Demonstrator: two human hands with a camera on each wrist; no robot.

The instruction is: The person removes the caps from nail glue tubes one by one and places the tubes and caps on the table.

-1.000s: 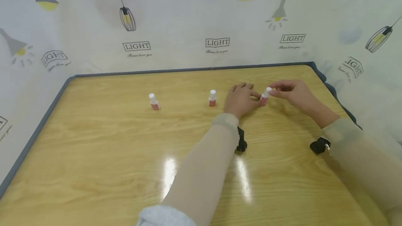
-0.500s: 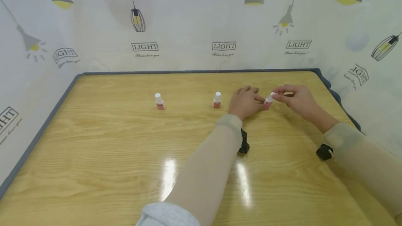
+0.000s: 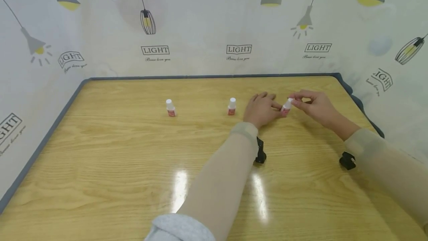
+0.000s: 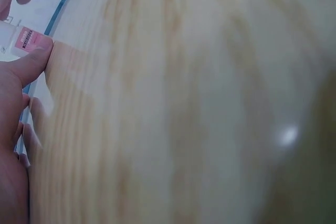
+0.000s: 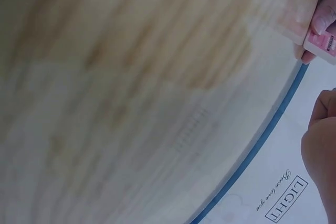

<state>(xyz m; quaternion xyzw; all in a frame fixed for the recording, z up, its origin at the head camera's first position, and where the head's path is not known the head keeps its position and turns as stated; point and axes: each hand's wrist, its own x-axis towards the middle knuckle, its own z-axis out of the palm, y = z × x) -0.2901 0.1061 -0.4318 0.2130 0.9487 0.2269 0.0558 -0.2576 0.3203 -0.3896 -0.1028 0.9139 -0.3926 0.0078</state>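
A small white bottle with a pink-red label (image 3: 285, 108) is held tilted at the right part of the table, its top leaning right. My left hand (image 3: 262, 109) pinches its lower part between thumb and finger; in the left wrist view the thumb (image 4: 35, 62) lies against the pink label. My right hand (image 3: 317, 106) pinches the white cap from the right. In the right wrist view only part of the right hand (image 5: 320, 140) shows, and the cap is out of frame. Two similar bottles stand upright to the left: a nearer one (image 3: 232, 106) and a farther one (image 3: 170, 108).
The wooden table (image 3: 117, 151) has a dark blue-grey edge strip and meets a wall (image 3: 197, 25) printed with lamps along its back and sides. A black wrist device (image 3: 260, 151) hangs by the left sleeve, another device (image 3: 347, 160) by the right sleeve.
The head view has shifted slightly, so everything appears a little to the right. Both hands stay on the same bottle, with the right fingers moving slightly at the cap.
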